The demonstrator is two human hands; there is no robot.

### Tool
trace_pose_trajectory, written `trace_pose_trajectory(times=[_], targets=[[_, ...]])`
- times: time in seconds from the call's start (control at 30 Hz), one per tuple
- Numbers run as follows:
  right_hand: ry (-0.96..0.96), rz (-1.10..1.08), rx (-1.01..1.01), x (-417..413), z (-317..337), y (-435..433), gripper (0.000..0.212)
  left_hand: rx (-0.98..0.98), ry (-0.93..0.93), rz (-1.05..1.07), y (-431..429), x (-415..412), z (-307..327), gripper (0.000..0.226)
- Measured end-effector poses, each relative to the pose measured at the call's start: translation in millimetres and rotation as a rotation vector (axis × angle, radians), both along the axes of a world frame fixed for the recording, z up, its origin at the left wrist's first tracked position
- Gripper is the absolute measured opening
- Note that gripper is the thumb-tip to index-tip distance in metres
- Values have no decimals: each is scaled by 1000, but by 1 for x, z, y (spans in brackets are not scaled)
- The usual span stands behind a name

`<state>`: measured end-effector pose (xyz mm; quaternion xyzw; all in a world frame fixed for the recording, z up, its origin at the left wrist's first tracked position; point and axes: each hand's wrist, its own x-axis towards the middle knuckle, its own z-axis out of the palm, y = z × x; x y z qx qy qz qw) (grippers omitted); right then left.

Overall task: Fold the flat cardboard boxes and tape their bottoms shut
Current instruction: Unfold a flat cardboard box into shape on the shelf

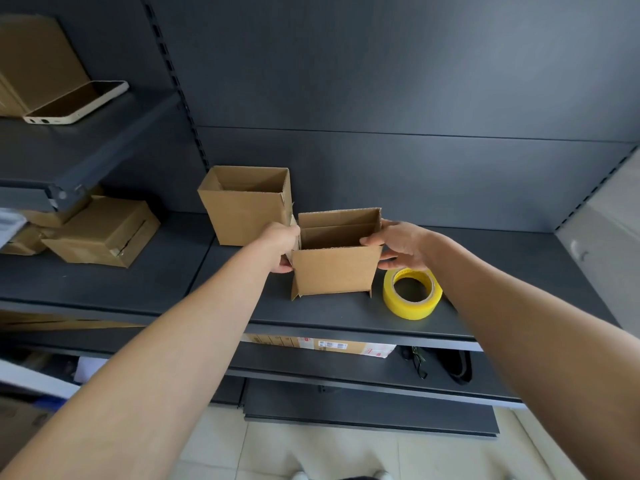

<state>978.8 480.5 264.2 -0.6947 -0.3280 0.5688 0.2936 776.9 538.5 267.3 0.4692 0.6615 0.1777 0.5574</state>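
— Left forearm and right forearm reach in from the bottom edge. The left hand has its fingers curled round the left wall of the small box. The right hand pinches the right wall, thumb at the rim, fingers outside.

— Where does the box sit?

— Upright on the dark shelf, mouth up, just in front and to the right of a second open box. The yellow tape roll lies just beside it on the right.

— What worries you?

— 2 bottom flaps splay out at the lower corners, so I judge the base is neither closed nor taped. Squeeze the walls unevenly and the thin card could skew into a slant or collapse flat. Turn it over carelessly and it may knock the second box or nudge the roll toward the shelf's front edge.

— And how does the box look?

— Plain brown corrugated card, unprinted, with crisp folds and a fluted rim. 1 crease line runs across the inside of the back wall. Light and springy, I'd guess; the flaps will likely spring outward until tape holds them.
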Motion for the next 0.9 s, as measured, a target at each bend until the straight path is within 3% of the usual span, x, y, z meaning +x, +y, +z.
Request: trace_pose_trajectory(times=[0.33, 0.6, 0.9], targets=[[-4, -9, -9, 2, 1, -3, 37, 59, 14, 5, -2, 2, 2, 39], [-112, 103, -109, 4, 9, -7, 36, 118, 81, 94, -5, 0, 5, 33], [-64, 28, -80, 1, 7, -11, 45, 90, -118, 138, -10, 8, 0, 45]])
